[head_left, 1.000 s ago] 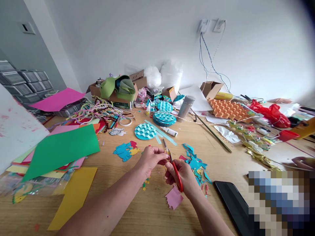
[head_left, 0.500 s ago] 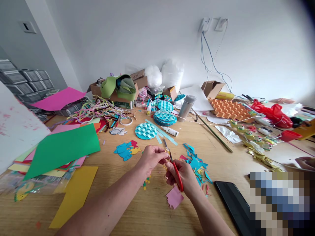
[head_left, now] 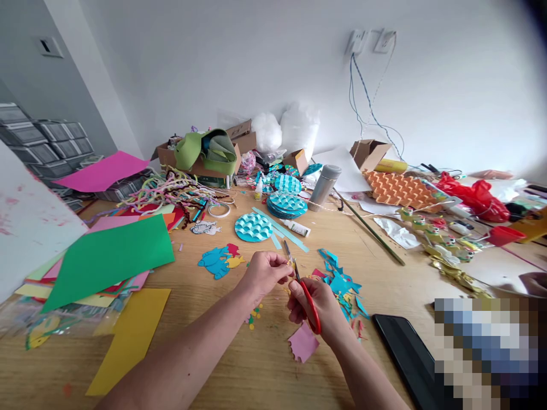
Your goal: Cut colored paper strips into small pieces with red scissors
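My right hand is closed round the red handles of a pair of scissors, whose blades point away from me. Close to the blades, my left hand is closed in a pinch; a tiny bit of yellow shows at its fingertips, too small and covered to make out. Left of that hand lie blue, red and yellow fish cut-outs. Blue paper scraps are heaped beyond my right hand. A pink paper piece with a scalloped edge rests below it, and small green and yellow dots lie under my left wrist.
Coloured paper sheets are stacked at the left. Ahead are a blue wavy-topped disc, a glue bottle and a grey flask. A black phone lies at the right, and another person's hand shows at the right edge.
Both hands stay almost where they were, near the scissor blades. The scissors' red handle has shifted very slightly to the right.
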Demonstrator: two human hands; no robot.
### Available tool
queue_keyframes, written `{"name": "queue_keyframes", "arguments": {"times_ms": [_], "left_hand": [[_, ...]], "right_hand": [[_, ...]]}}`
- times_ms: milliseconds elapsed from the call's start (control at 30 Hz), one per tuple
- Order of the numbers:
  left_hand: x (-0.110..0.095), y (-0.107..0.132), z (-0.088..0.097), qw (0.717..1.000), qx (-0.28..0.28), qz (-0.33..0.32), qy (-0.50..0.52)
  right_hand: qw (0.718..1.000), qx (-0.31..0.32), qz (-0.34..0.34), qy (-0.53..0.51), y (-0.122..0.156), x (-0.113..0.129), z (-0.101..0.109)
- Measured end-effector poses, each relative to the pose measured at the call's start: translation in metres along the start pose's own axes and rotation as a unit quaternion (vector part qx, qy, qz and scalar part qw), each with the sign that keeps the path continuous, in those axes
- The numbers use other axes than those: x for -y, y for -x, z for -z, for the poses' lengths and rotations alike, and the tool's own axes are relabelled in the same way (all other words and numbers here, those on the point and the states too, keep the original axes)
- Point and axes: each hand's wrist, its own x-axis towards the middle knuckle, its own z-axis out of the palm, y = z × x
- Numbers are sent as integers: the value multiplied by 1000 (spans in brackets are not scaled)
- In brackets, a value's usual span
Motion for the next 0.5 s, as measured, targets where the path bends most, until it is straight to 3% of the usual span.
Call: {"name": "queue_keyframes", "arguments": {"times_ms": [500], "left_hand": [[6,-1,-2,999,15,3,30]], "right_hand": [[1000,-3,-4,4,-1,-1,-1]]}}
